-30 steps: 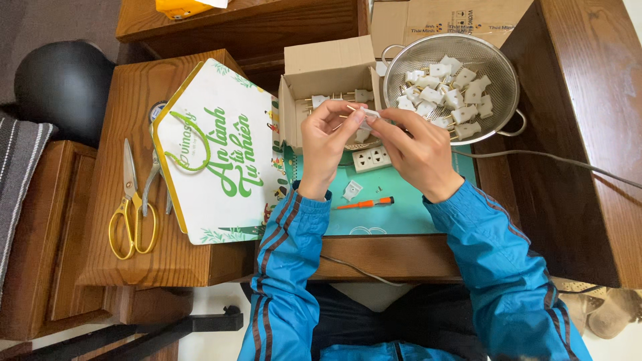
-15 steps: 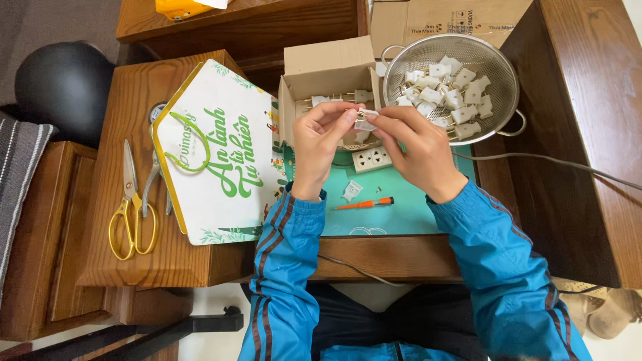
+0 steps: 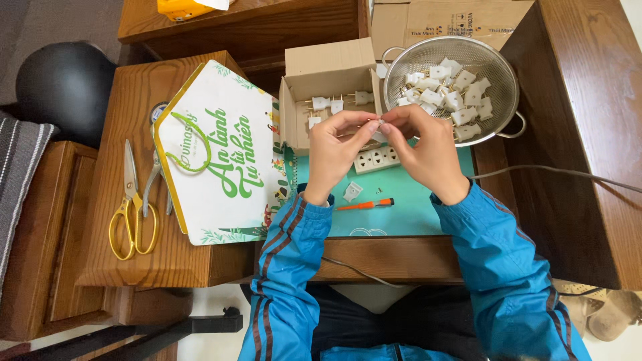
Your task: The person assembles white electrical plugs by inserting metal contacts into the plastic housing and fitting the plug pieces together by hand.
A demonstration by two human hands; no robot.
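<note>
Blue sleeves (image 3: 287, 281) nearest, both forearms coming up over the counter (image 3: 401, 257) edge. On the teal mat (image 3: 414, 207) below the hands: an orange screwdriver (image 3: 364, 204) and a small white plug shell (image 3: 352, 192), well apart from each other. Just past them a white socket strip (image 3: 376, 159) lies partly under the hands.

Left hand (image 3: 334, 150) and right hand (image 3: 428, 150) meet fingertip to fingertip above the strip. Each grip is pressed together, pinching one small white plug piece (image 3: 378, 124) between thumb and forefinger; most of the piece is hidden by the fingers, so its exact orientation can't be told.

To do this well, as a judgement: keep the piece low over the mat so any dropped screw or prong lands there, steady it with one hand and let the other do the fine work, keep wrists close to the counter.

Left side: a house-shaped printed card (image 3: 217, 154), then pliers (image 3: 155, 184) and yellow scissors (image 3: 132, 204) on a wooden stool.

Farther back: an open cardboard box (image 3: 328, 73) holding pronged plugs (image 3: 334, 104), and beside it a metal colander (image 3: 491, 73) heaped with white plugs. A cable (image 3: 555, 171) runs off right.
</note>
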